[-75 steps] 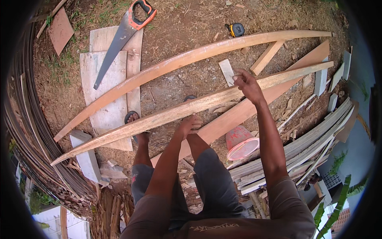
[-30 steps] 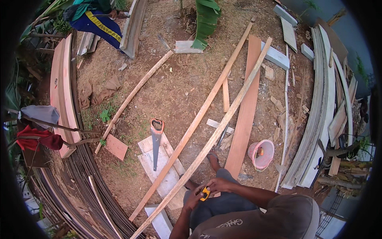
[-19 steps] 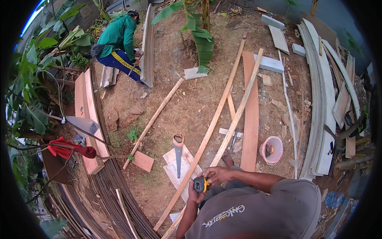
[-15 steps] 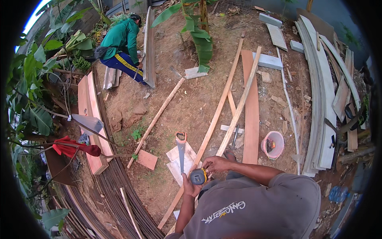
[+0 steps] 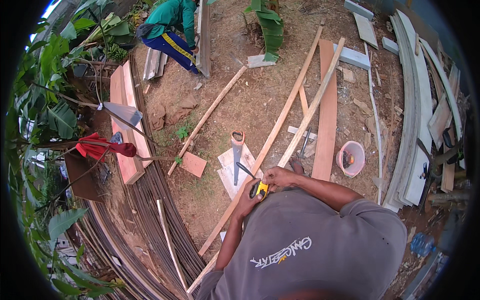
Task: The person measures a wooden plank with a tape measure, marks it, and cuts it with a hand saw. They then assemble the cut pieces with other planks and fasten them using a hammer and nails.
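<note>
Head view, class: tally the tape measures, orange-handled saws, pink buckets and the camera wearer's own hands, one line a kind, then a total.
Tape measure: 1
Orange-handled saw: 1
Pink bucket: 1
Wearer's left hand and right hand: 2
Total: 5

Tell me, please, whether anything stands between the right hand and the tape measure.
Nothing visible does: the left hand holds the tape measure, and the right hand is right at it; whether its fingers grip it is hard to tell.

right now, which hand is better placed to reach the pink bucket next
Probably the right hand: it's nearer the pink bucket, while the left hand, farther off, cradles the tape measure.
</note>
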`<state>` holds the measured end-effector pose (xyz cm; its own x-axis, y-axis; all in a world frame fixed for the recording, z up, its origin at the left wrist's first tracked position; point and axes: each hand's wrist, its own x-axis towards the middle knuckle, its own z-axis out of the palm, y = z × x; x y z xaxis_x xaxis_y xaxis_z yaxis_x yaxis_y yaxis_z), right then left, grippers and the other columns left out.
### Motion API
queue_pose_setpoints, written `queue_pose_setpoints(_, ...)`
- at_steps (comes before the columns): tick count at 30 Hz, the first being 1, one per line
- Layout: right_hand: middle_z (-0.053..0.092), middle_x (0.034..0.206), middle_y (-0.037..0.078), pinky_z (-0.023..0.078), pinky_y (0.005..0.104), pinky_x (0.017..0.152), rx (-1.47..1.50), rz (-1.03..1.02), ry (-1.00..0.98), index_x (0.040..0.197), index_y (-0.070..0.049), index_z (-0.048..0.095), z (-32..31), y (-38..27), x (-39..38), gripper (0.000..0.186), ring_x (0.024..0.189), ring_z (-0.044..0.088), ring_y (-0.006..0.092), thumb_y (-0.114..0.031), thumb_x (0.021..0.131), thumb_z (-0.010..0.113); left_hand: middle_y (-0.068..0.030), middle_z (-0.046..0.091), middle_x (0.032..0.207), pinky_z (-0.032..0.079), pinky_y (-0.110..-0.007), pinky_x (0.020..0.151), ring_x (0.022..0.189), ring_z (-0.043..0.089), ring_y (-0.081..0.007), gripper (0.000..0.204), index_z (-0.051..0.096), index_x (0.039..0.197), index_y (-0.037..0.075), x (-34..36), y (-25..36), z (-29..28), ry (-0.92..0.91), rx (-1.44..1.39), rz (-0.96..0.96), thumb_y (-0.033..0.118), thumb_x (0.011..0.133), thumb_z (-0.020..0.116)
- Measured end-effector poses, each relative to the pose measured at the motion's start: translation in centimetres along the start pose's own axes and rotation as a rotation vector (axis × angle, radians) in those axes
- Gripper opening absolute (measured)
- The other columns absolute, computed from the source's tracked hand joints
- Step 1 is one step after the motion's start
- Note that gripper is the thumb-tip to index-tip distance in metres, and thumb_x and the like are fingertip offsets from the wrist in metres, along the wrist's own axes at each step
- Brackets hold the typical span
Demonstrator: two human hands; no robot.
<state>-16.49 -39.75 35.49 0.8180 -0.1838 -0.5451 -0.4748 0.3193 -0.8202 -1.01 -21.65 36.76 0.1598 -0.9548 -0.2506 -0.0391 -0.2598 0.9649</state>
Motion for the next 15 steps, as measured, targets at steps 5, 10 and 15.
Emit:
queue_pose_setpoints(5, 0.06, 0.072, 0.002, 0.039, 0.0246, 0.048, -0.086, -0.051, 0.06, 0.105, 0.0, 0.066, 1.5, 0.1, -0.4, 0.033, 0.059, 0.054, 0.0089, -0.03, 0.096, 0.074, -0.0198, 0.056, 0.138, 0.039, -0.041, 0.113, 0.132, 0.053, -0.0318, 0.092, 0.045, 0.148, 0.002, -1.0, -0.4, -0.3, -0.077, 0.102, -0.113, 0.047, 0.078, 0.083)
queue_pose_setpoints(10, 0.055, 0.07, -0.001, 0.039, 0.0222, 0.049, 0.297, -0.057, 0.181, 0.1, -0.005, 0.057, -3.2, -2.5, -2.4, 0.029, 0.057, 0.05, 0.0068, -0.02, 0.09, 0.08, -0.0201, 0.058, 0.132, 0.042, -0.039, 0.109, 0.125, 0.056, -0.0313, 0.088, 0.049, 0.14, 0.001, -2.5, -3.3, -2.7, -0.072, 0.254, -0.285, 0.041, 0.072, 0.087)
queue_pose_setpoints(15, 0.057, 0.073, -0.004, 0.042, 0.0198, 0.052, 0.236, -0.149, 0.487, 0.096, -0.009, 0.061, -15.2, -6.3, -5.2, 0.023, 0.06, 0.054, 0.0051, -0.022, 0.09, 0.079, -0.017, 0.063, 0.12, 0.047, -0.039, 0.102, 0.113, 0.061, -0.0287, 0.087, 0.049, 0.14, 0.007, -5.4, -5.0, -6.2, -0.125, 0.337, -0.416, 0.039, 0.069, 0.089)
